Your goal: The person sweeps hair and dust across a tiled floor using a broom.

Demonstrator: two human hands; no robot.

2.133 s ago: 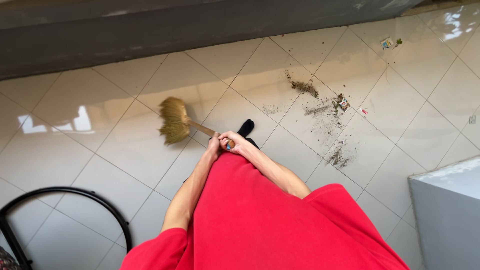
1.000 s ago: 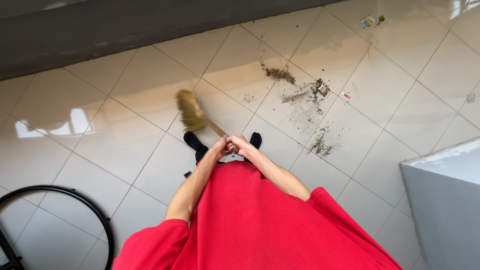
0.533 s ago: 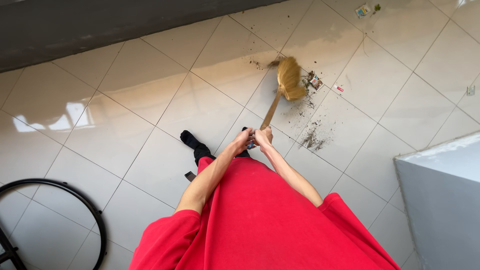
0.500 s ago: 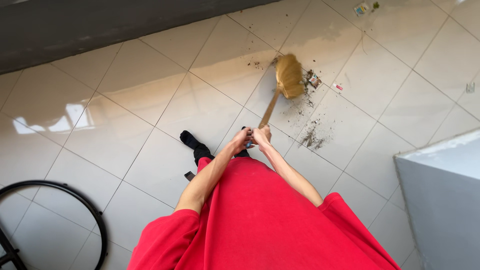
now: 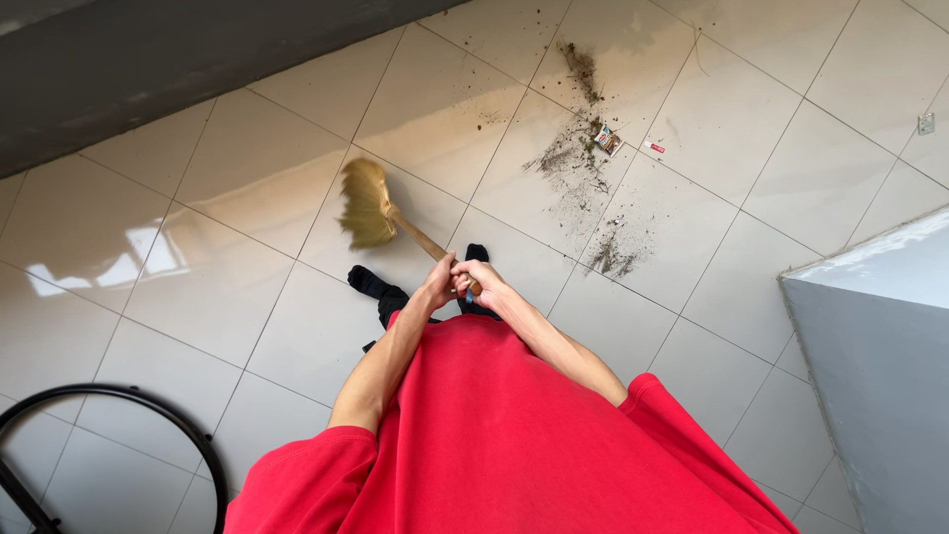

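Clearly both hands gripped the broom (image 5: 381,210): left hand (image 5: 436,289), right hand (image 5: 481,281) closed together on its handle; short, low strokes toward the dirt pile (image 5: 583,188) would have suited best.

small crumpled wrapper (image 5: 608,139) in dirt, tiny red-white scrap (image 5: 656,147) beside

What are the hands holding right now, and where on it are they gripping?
Both the left hand and the right hand grip a broom by the near end of its wooden handle, hands side by side; the straw head is out over the tiles.
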